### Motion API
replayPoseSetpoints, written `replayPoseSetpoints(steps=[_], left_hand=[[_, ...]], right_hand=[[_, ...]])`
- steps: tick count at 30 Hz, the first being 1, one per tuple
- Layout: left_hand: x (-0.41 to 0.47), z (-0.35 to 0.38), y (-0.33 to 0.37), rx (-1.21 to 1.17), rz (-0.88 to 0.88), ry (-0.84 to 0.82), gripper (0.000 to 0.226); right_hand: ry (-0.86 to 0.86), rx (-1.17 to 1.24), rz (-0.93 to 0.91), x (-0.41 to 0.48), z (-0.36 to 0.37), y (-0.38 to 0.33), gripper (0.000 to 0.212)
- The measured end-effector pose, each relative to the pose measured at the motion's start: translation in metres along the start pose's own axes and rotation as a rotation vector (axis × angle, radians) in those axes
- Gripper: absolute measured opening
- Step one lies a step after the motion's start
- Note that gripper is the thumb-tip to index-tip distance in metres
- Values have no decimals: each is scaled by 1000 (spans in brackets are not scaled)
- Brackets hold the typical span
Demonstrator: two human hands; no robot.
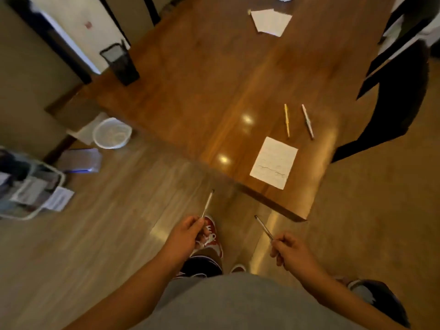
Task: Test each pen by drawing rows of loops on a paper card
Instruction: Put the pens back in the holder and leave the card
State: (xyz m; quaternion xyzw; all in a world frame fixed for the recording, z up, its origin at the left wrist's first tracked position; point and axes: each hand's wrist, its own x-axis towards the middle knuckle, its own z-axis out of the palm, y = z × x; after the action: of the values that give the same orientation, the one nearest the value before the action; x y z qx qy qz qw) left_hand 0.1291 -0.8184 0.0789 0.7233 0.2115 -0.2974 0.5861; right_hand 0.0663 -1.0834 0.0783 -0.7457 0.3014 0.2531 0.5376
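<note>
Person stands off the bench corner, not at it; L hand pinches white pen by its near end, shaft pointing fwd over the floor; R hand pinches clear pen likewise, shaft angled up-left; both grips narrow, fingers curled on the barrels; carry holds, not writing holds. Card lies flat nr the bench corner, faint lines on it; yellow pen & grey pen lie side by side just beyond it, not touching, prob. parked apart from the two in hand. Loose sheets at far end. Next, I'd judge: step in, regrip one pen for loops.
</note>
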Motion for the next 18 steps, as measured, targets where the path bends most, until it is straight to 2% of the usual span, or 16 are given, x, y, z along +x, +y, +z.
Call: replayPoseSetpoints(steps=[5,12,18], left_hand=[[-34,-75,-62,-86,-34,219,24],[-63,-173,-130,-276,-193,453,20],[-56,-272,-146,-349,-228,505,20]], right_hand=[[-169,-162,-80,12,72,-43,17],[-416,-395,-215,34,206,-126,13],[-476,-480,-233,46,327,-194,15]])
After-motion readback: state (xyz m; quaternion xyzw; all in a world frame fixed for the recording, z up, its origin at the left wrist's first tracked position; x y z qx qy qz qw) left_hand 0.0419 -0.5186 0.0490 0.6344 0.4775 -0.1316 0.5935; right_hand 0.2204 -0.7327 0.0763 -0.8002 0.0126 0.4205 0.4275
